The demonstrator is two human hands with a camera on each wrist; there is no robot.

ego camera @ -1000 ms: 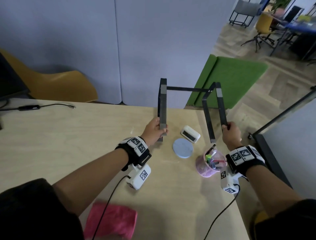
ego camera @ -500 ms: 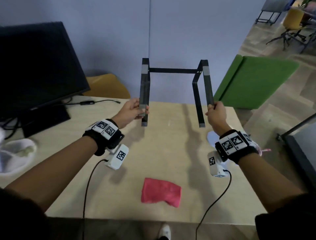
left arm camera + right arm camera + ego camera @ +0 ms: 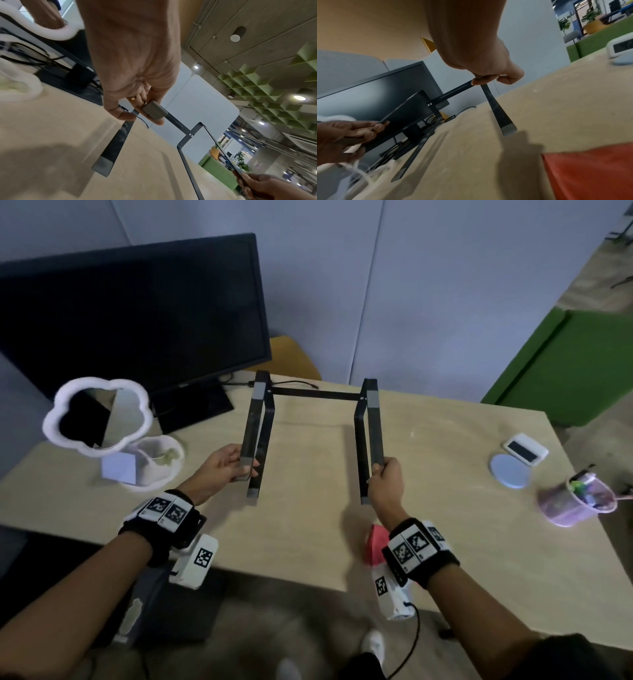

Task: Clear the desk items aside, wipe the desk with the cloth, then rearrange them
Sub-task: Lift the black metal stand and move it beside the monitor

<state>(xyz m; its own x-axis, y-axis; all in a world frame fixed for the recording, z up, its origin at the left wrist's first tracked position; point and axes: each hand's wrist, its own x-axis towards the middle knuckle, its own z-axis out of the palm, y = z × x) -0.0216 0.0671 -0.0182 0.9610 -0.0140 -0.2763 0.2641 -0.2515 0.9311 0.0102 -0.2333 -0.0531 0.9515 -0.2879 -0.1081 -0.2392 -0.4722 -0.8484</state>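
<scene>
Black stand (image 3: 313, 433): held over desk (image 3: 445, 542) centre, just right of monitor (image 3: 137, 316). L hand (image 3: 224, 463) pinches left arm's near end, R hand (image 3: 385, 484) clenched on right arm — two-handed grip keeps frame level, prob for set-down. Cloth (image 3: 376, 544) at near edge under R wrist; coaster (image 3: 510, 472), clock (image 3: 525, 449), pen cup (image 3: 575, 503) parked far right, out of way.

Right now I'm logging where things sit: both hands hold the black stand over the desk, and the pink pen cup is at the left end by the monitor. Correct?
Not quite. In the head view the pink pen cup stands at the desk's right end, away from the monitor. The left hand and right hand do hold the black stand.
</scene>
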